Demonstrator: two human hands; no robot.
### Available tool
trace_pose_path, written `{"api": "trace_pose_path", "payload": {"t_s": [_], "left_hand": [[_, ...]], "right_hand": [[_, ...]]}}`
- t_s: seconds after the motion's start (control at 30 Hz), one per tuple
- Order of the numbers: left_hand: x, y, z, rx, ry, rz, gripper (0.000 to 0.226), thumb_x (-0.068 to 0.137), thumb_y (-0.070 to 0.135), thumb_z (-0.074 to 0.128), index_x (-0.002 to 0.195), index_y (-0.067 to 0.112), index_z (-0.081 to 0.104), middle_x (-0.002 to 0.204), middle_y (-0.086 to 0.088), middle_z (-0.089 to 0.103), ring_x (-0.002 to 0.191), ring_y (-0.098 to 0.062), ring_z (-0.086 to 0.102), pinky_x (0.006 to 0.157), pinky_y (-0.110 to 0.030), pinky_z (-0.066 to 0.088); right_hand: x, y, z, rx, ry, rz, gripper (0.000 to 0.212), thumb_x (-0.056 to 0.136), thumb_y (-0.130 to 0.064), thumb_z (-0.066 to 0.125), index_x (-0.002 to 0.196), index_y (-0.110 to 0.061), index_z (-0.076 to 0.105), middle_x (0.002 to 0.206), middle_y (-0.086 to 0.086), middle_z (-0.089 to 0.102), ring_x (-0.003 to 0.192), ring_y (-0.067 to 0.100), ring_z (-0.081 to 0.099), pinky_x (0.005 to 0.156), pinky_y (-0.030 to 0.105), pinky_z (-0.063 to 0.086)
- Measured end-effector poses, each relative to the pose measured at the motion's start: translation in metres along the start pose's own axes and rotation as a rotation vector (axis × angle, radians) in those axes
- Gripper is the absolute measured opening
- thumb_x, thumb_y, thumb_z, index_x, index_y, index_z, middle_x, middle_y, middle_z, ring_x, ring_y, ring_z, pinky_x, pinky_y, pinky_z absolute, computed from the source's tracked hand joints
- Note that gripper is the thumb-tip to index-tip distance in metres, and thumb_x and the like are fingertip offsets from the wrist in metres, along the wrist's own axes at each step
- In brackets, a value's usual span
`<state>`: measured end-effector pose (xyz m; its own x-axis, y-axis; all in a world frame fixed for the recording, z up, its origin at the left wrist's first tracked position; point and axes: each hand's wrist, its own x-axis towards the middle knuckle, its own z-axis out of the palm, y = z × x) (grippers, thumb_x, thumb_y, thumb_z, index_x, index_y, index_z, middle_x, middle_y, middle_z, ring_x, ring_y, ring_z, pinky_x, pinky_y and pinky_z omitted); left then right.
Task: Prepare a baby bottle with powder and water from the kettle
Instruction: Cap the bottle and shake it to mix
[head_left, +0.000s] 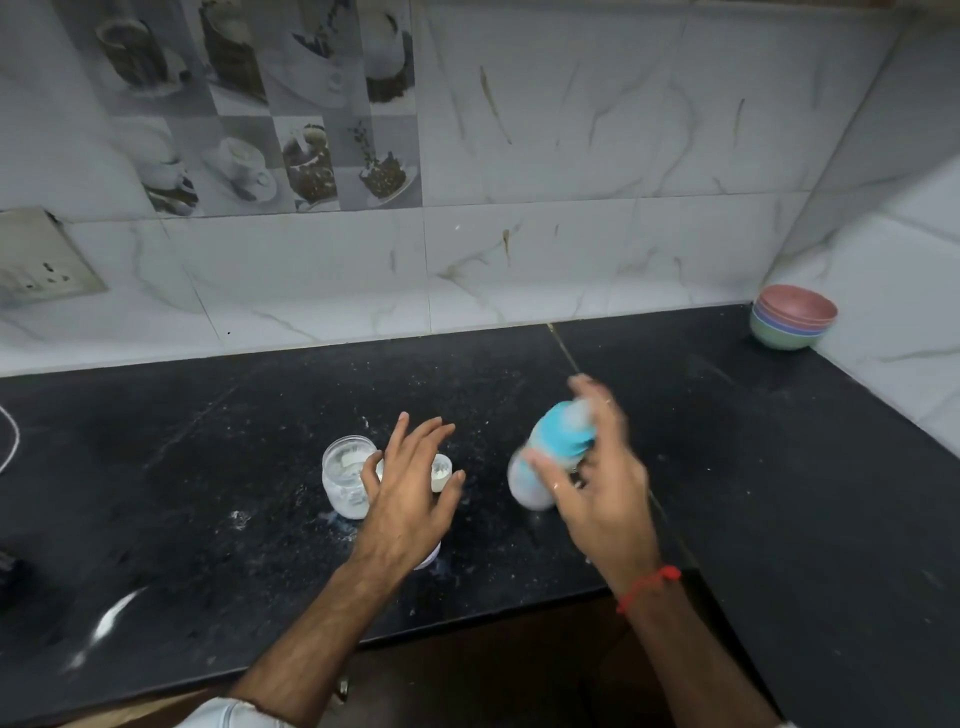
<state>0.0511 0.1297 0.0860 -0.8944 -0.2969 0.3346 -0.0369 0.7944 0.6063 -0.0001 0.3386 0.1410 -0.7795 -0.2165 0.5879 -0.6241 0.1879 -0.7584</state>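
Bottle (550, 457), blurred, tilted in right hand (597, 483), fingers hiding its middle.

The black counter (727, 467) lay bare to the right of the hands, open as far as the stacked bowls (792, 317) in the far corner, where two tiled walls closed it in. Left of centre, a powder jar (345, 478) and a small white cup (441, 470) stood close together, the left hand (410, 499) hovering over them. The right hand (592, 467) held the bottle (556, 452) tilted above the counter. The strip between these things and the back wall was clear.
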Motion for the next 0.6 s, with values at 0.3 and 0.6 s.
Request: {"api": "trace_pose_path", "payload": {"t_s": [0.3, 0.6], "left_hand": [[-0.002, -0.003, 0.001, 0.007, -0.005, -0.012, 0.052, 0.102, 0.029, 0.064, 0.151, 0.028, 0.048, 0.164, 0.012, 0.039, 0.155, 0.001, 0.0, 0.123, -0.047, 0.01], [-0.001, -0.005, 0.004, -0.045, 0.025, 0.057, 0.049, 0.101, 0.024, 0.066, 0.148, 0.026, 0.052, 0.162, 0.009, 0.045, 0.16, -0.006, 0.007, 0.123, -0.043, 0.011]], "right_hand": [[-0.003, 0.004, 0.003, -0.016, -0.063, 0.062, 0.076, 0.089, -0.028, 0.082, 0.145, -0.052, 0.036, 0.146, -0.019, 0.052, 0.134, 0.018, 0.06, 0.108, 0.052, 0.053], [-0.007, 0.014, 0.007, -0.064, -0.08, 0.049, 0.078, 0.089, -0.027, 0.081, 0.148, -0.047, 0.035, 0.148, -0.015, 0.05, 0.135, 0.015, 0.056, 0.108, 0.046, 0.055]]}}
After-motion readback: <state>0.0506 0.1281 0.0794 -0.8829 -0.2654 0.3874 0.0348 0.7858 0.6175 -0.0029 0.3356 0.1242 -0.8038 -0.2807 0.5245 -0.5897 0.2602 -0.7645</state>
